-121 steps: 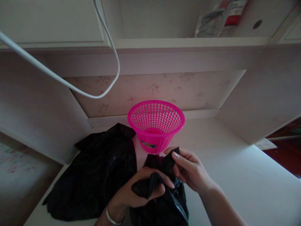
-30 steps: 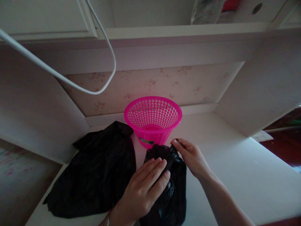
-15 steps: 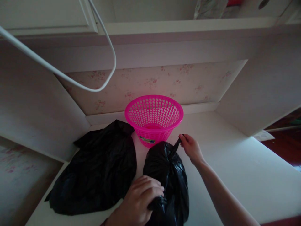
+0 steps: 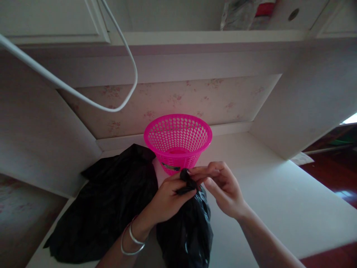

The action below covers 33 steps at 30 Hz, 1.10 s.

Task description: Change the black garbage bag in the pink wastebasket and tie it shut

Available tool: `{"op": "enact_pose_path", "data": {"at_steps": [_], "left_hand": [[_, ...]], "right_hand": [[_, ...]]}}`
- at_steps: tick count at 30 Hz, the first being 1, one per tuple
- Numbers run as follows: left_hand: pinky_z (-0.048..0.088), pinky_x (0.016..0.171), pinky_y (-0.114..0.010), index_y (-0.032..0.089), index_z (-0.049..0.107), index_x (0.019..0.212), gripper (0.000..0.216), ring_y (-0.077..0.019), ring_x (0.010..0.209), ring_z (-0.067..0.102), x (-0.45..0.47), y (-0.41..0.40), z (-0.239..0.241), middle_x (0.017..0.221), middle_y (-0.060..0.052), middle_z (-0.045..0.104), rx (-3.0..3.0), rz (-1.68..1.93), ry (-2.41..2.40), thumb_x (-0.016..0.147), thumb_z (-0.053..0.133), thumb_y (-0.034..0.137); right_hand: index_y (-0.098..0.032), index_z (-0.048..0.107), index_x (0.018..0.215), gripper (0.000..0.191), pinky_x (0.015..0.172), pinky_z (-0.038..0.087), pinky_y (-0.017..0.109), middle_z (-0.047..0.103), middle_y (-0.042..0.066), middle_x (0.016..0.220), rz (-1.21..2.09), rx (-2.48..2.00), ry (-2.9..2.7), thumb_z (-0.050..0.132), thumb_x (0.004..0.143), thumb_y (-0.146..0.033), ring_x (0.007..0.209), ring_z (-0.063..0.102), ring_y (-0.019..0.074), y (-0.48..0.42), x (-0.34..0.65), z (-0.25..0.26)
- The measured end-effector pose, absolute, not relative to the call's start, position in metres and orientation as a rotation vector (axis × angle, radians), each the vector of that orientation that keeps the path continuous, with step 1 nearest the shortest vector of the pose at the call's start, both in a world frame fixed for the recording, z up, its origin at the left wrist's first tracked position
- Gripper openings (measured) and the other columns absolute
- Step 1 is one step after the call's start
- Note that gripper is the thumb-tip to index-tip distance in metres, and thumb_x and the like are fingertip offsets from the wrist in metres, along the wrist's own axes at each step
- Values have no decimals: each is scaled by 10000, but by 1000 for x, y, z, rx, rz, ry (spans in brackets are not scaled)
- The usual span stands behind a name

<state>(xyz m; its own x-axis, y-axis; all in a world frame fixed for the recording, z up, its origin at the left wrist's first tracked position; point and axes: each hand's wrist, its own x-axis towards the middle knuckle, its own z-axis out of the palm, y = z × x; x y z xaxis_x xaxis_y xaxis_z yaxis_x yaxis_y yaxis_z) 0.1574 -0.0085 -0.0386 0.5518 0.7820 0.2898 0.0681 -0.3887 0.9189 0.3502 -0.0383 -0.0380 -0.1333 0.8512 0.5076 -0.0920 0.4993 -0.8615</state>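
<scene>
A small black plastic bag (image 4: pixel 185 230) stands on the white desk (image 4: pixel 264 201), its top gathered into a twisted neck. My left hand (image 4: pixel 169 197) is closed round that neck. My right hand (image 4: pixel 220 186) pinches the tip of the same neck with thumb and fingers, right beside the left. A bright pink perforated basket (image 4: pixel 177 139) stands upright just behind both hands, with nothing showing inside it. Silver bangles circle my left wrist.
A larger crumpled black bag (image 4: pixel 106 203) lies flat on the desk to the left. A white cable (image 4: pixel 83 97) loops down from above. A shelf overhead holds packages (image 4: pixel 242 13). White side panels wall in the desk niche; dark red floor shows at right.
My left hand has come up from the bag's lower end to its neck, and my right hand has drawn in to meet it. The bag now stands bunched instead of stretched out.
</scene>
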Motion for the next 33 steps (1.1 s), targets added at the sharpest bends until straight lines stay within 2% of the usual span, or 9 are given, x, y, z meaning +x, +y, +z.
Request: {"op": "enact_pose_path", "data": {"at_steps": [4, 7, 10, 14, 19, 24, 26, 30, 33], "left_hand": [[510, 954, -292, 214, 794, 1017, 233, -194, 1017, 705, 154, -8, -39, 1065, -45, 784, 1716, 959, 771, 984, 611, 355], [509, 942, -320, 214, 800, 987, 234, -210, 990, 698, 154, -10, -37, 1026, -56, 783, 1780, 959, 802, 970, 627, 370], [496, 932, -352, 210, 806, 907, 223, -231, 972, 670, 157, -10, -35, 947, -63, 768, 1864, 998, 852, 950, 650, 364], [530, 862, -345, 183, 794, 835, 284, -227, 890, 693, 158, -6, -35, 893, -74, 753, 1761, 1060, 915, 947, 645, 397], [542, 844, -326, 189, 810, 882, 296, -224, 892, 714, 160, -5, -37, 921, -69, 778, 1644, 1107, 903, 934, 665, 442], [524, 883, -331, 199, 809, 912, 315, -221, 938, 686, 165, -12, -37, 920, -69, 753, 1732, 1053, 852, 954, 637, 460], [523, 897, -334, 203, 793, 972, 321, -230, 1003, 671, 163, -14, -40, 1022, -84, 732, 1745, 1042, 803, 933, 661, 493], [527, 914, -332, 237, 756, 1096, 392, -250, 1154, 603, 154, -19, -59, 1330, -117, 584, 1692, 1185, 782, 825, 781, 520], [532, 865, -321, 233, 758, 1021, 302, -203, 1007, 615, 147, -27, -78, 1222, -103, 601, 1650, 1287, 846, 857, 758, 485]], "right_hand": [[-256, 670, 1053, 109, 994, 529, 354, 653, 87, 1187, 725, -851, -1693, 624, 986, -328, 1158, 632, 205, -43, 364, -56], [-217, 641, 1287, 434, 1113, 465, 467, 543, 166, 1438, 700, -975, -2064, 696, 920, -441, 1351, 524, 298, -40, 358, -73], [-185, 584, 1420, 739, 1172, 373, 597, 554, 204, 1462, 519, -1019, -2299, 766, 817, -570, 1417, 450, 383, -36, 341, -89], [-206, 742, 1193, 571, 1167, 358, 626, 691, 178, 1257, 353, -1102, -2282, 701, 837, -651, 1310, 556, 391, -39, 323, -99], [-188, 754, 998, 546, 993, 523, 530, 735, 134, 1020, 438, -1149, -2259, 632, 863, -703, 1030, 687, 331, -55, 321, -97], [-187, 680, 892, 279, 731, 575, 364, 716, 93, 892, 405, -1253, -2188, 512, 1011, -376, 796, 702, 237, -65, 326, -104], [-192, 664, 911, 251, 665, 569, 328, 714, 88, 883, 381, -1268, -2148, 472, 1023, -308, 746, 701, 218, -67, 332, -104], [-219, 694, 937, 275, 750, 613, 346, 756, 86, 919, 400, -1272, -2060, 473, 1034, -351, 845, 729, 239, -75, 359, -95], [-250, 745, 1062, 308, 868, 630, 408, 788, 88, 1052, 412, -1398, -1940, 542, 994, -470, 980, 745, 288, -84, 392, -92]]}}
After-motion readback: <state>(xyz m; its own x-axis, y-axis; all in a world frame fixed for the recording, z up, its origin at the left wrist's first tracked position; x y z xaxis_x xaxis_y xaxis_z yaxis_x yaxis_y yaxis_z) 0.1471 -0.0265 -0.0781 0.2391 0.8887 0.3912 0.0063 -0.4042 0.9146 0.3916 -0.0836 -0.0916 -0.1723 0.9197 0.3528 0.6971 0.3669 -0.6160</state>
